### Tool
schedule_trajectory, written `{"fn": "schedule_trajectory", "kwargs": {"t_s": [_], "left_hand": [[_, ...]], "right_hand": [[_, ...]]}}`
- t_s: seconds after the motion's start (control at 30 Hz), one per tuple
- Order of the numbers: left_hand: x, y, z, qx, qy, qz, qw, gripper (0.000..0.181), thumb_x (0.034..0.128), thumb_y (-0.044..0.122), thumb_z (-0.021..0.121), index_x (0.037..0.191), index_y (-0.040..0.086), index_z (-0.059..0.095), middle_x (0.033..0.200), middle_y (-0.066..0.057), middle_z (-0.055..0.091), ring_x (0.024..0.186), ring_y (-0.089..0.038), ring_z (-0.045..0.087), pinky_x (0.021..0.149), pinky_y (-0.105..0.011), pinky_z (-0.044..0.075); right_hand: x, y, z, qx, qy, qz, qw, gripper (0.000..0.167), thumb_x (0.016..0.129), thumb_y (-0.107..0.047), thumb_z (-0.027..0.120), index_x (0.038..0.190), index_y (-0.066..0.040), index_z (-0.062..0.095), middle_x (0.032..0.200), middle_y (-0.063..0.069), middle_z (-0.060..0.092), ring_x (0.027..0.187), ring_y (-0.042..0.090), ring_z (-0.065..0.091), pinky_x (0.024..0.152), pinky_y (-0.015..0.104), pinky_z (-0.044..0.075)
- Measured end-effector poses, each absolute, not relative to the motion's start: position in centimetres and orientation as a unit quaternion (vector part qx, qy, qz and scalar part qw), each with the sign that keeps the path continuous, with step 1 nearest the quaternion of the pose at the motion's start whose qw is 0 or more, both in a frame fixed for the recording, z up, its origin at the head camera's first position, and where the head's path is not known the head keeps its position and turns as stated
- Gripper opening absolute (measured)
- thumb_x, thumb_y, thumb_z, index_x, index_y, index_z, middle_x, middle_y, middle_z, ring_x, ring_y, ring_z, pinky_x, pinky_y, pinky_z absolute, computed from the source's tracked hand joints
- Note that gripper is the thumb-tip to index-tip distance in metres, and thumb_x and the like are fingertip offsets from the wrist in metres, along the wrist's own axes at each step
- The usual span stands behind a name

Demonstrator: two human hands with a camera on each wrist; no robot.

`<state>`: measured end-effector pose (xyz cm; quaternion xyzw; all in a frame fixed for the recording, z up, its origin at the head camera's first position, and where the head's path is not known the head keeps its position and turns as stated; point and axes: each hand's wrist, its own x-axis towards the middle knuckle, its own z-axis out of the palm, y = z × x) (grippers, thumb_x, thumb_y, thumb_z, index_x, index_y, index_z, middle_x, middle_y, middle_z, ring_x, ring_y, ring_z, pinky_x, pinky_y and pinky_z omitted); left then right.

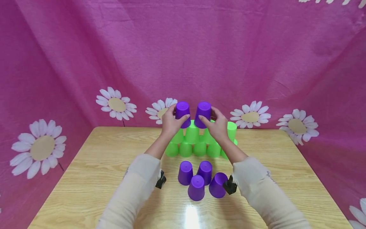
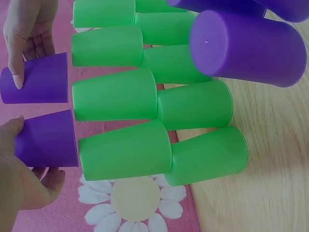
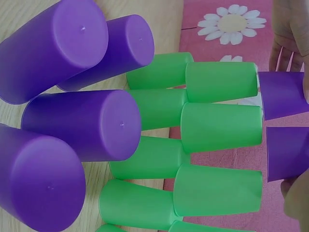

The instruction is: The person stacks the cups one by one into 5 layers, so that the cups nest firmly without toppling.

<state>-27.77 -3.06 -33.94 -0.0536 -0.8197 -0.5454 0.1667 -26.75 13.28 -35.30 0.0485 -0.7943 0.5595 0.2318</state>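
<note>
My left hand (image 1: 170, 122) grips an upside-down purple cup (image 1: 182, 109) between thumb and fingers. Beside it, my right hand (image 1: 218, 125) holds a second upside-down purple cup (image 1: 203, 110) the same way, with a small gap between the cups. Both are right at the top of a stack of green cups (image 1: 192, 133). In the left wrist view, the left cup (image 2: 47, 140) lines up above the end green cup (image 2: 125, 150); a sliver separates them. From the right wrist view, I cannot tell whether the right cup (image 3: 287, 153) touches the green cup (image 3: 221, 126) below.
The green stack has two rows, the lower row of green cups (image 1: 186, 149) standing on the wooden table (image 1: 114, 165). Nearer to me stand several upside-down purple cups (image 1: 196, 187). A pink cloth (image 1: 183, 57) with white daisies hangs behind and at the sides.
</note>
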Motion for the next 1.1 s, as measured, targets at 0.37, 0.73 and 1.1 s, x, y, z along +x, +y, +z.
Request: {"fn": "schedule_trajectory", "kwargs": {"t_s": [0.37,0.73,1.1], "left_hand": [[-28.13,-2.75,-34.12,-0.060,-0.820,-0.546,0.159,0.058,0.0756,0.014,0.075,0.127,0.000,0.051,0.117,-0.022,0.062,0.108,-0.033,0.059,0.094,-0.040,0.050],[-28.27,-2.29,-34.26,-0.046,-0.807,-0.565,0.162,0.059,0.0782,0.015,0.073,0.129,-0.001,0.048,0.117,-0.024,0.060,0.109,-0.034,0.059,0.094,-0.040,0.050],[-27.95,-2.33,-34.55,-0.049,-0.816,-0.552,0.164,0.065,0.0782,0.017,0.073,0.133,-0.001,0.043,0.121,-0.024,0.058,0.111,-0.034,0.057,0.094,-0.043,0.049]], "right_hand": [[-27.11,13.26,-35.23,0.055,-0.807,0.547,0.218,0.052,0.079,-0.011,0.072,0.123,0.007,0.053,0.112,0.028,0.062,0.102,0.037,0.061,0.092,0.042,0.050],[-26.94,13.10,-34.96,0.031,-0.814,0.537,0.219,0.052,0.080,-0.014,0.071,0.125,0.006,0.052,0.110,0.028,0.063,0.098,0.036,0.061,0.089,0.044,0.050],[-26.65,13.65,-35.06,0.039,-0.814,0.542,0.203,0.057,0.080,-0.012,0.071,0.129,0.005,0.049,0.118,0.027,0.060,0.105,0.036,0.059,0.093,0.043,0.049]]}}
